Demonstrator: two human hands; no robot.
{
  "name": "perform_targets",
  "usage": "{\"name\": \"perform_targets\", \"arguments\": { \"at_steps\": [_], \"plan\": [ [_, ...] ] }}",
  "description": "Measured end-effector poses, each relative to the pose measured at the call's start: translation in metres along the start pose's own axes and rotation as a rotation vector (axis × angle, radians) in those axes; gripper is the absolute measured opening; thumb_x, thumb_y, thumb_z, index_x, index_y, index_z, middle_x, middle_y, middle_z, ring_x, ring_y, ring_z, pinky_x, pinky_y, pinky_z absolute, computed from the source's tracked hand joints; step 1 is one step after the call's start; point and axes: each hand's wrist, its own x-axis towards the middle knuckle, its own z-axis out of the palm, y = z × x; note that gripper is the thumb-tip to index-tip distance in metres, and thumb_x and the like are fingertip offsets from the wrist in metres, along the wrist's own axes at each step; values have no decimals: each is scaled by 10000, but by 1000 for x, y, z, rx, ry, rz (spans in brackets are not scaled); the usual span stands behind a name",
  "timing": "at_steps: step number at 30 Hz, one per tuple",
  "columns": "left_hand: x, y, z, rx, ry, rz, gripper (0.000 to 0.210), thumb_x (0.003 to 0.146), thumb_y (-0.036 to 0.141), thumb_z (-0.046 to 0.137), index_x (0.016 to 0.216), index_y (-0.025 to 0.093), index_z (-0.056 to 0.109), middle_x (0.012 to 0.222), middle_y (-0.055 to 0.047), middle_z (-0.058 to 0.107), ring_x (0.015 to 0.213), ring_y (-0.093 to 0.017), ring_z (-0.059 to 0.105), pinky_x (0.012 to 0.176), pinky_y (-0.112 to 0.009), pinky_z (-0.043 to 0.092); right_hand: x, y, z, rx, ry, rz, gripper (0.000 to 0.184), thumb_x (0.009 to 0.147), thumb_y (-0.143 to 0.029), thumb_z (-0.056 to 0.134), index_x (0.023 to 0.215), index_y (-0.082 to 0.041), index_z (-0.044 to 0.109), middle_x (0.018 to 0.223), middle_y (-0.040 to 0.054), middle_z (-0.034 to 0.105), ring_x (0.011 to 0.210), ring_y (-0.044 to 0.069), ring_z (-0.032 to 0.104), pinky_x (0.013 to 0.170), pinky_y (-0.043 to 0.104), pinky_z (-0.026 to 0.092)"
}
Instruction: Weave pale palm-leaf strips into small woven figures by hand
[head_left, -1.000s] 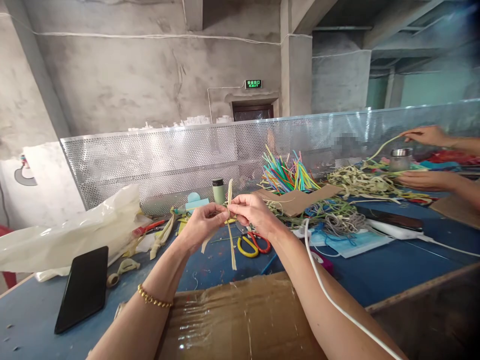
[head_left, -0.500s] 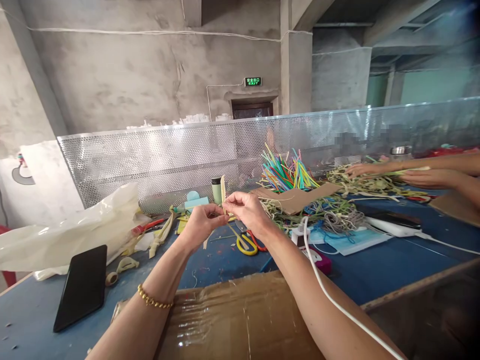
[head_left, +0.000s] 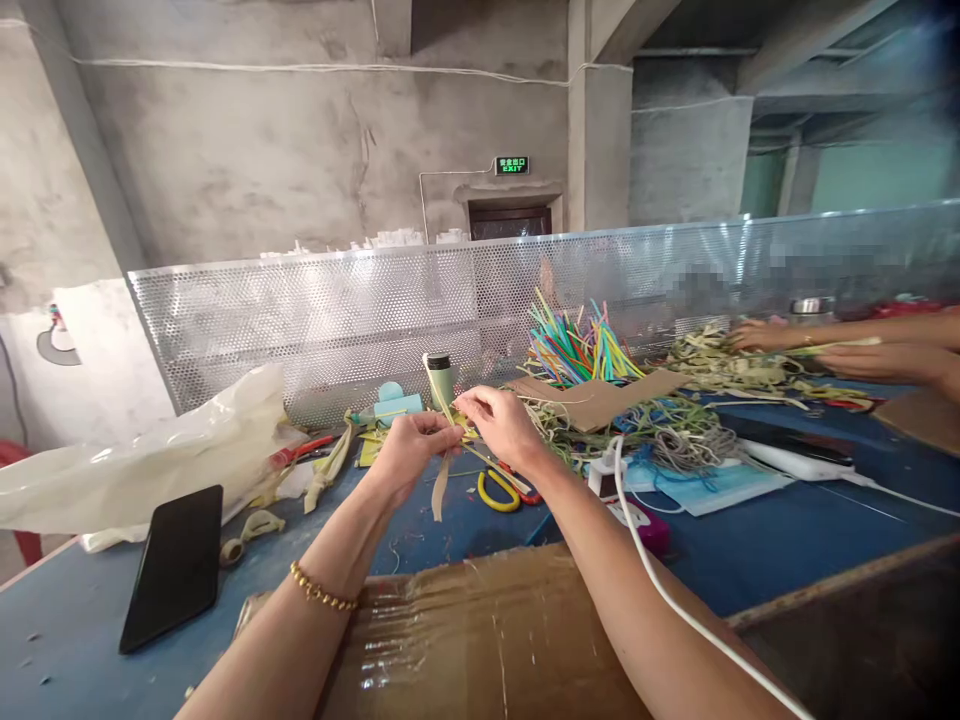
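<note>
On the far left of the blue desk [head_left: 787,540] a flat black phone [head_left: 174,565] lies face down beside a crumpled translucent plastic bag [head_left: 142,460], both where they lay a second ago. The left hand [head_left: 409,455], a gold bead bracelet [head_left: 322,595] on its wrist, pinches the pale straw-coloured flat strips [head_left: 441,478] above the desk, its grip narrow and closed on the crossing point, with one loose end hanging down below the fingers. A second ago one strip stood nearly upright between the hands; now its upper end leans to the left, toward the small green flask [head_left: 442,378] behind it, while a lower end slants down to the right, which, in my judgement, means the strips are being turned or folded over each other in a weave. The right hand [head_left: 501,425] meets the left one, its fingertips closed on the same strips just beside the left thumb. Below the hands lie yellow-and-red handled scissors [head_left: 504,488], and the taped brown cardboard box [head_left: 487,640] sits nearest the camera. Further right stand a fan of bright multicoloured strips [head_left: 577,345] and a tangled pile of pale strips [head_left: 660,425]. At the far right, another person's hands [head_left: 847,350] rest low on a heap, lower than a second ago.
</note>
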Motion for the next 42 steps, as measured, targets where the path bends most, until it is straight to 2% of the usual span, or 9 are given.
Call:
{"name": "perform_targets", "arguments": {
  "at_steps": [2,5,8,10,13,19,32,37,42],
  "plan": [
    [2,-2,-3,-132,8,-42,242,676,321,822,633,115,705,622,-49,655,601,-115,550,625,-250,424,0,1,-3,-76,-60,-26,282,927,-293,525,731,-141,659,711,52,663,676,157,573,636,276,419],
    [3,-1,-7,-294,-2,-99,270,666,330,845,700,91,725,676,-68,678,633,-126,597,676,-257,477,-3,0,-4,-30,-185,-17,220,902,-293,587,772,-138,672,721,47,684,651,148,585,607,259,422],
    [3,3,-9,-379,-44,-134,282,692,322,839,761,70,734,722,-86,695,661,-132,625,710,-255,505,-5,-2,-3,-47,-152,-14,137,869,-238,627,785,-138,665,727,45,688,649,143,586,592,246,414],
    [3,4,-10,-408,-62,-142,254,657,237,861,797,68,733,741,-81,700,673,-129,639,722,-243,511,-5,-3,-4,-99,-105,-42,137,869,-198,611,751,-140,650,715,41,678,659,141,582,597,241,407],
    [4,3,-11,-388,-35,-127,240,609,130,865,792,73,720,704,-63,694,645,-126,649,700,-232,511,-5,-6,-5,-158,-100,-86,141,862,-145,577,735,-142,638,701,33,664,648,132,567,597,234,392],
    [3,1,-11,-347,-31,-105,164,658,117,822,770,78,709,704,-83,708,638,-131,662,667,-235,512,-6,-13,-4,-266,-78,-135,143,776,-64,559,670,-159,569,626,-5,595,595,111,515,578,224,352],
    [1,7,-12,-254,-21,-44,155,650,149,818,715,119,681,635,-56,700,608,-130,649,651,-252,507,-7,-14,-10,-248,-134,-172,161,845,-176,548,722,-154,649,635,11,628,571,108,494,555,236,317],
    [0,9,-13,-184,-60,-13,134,666,169,811,689,118,690,647,-57,699,616,-125,634,656,-251,496,-6,-17,-12,-239,-137,-167,168,836,-164,559,688,-147,634,609,-5,594,555,94,463,549,232,310],
    [0,8,-11,-267,-139,-22,145,682,172,812,772,107,720,679,-50,689,643,-121,627,661,-246,485,-5,-17,-14,-229,-162,-150,175,832,-177,591,662,-145,616,586,-14,564,551,91,452,533,230,303]
  ]
}}
